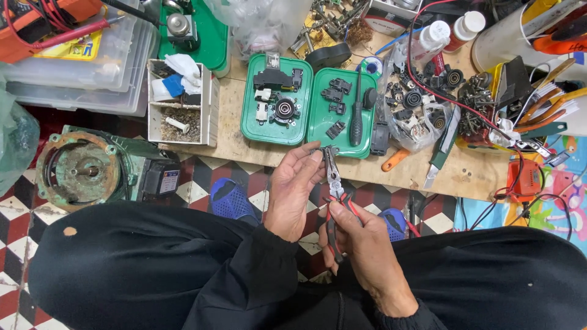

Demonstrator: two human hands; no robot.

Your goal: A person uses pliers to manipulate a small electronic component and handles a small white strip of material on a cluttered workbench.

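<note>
Hands [330, 208] on pliers [333, 183], perhaps gripping a part.

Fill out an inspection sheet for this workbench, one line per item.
Surface: low wooden board, crowded, resting over a checkered tile floor.
Job's things: red-and-black-handled pliers in the right hand; its tip meets a small metal part at the left hand fingertips.
Clutter: open green plastic case of black parts with a black-handled screwdriver; white cardboard box; clear bag of black parts; clear plastic bins.
Hands: left open around the part; right closed on the pliers.
Cables: red wire crossing the bench on the right.
Surroundings: rusty green electric motor on the floor; blue shoes.
</note>
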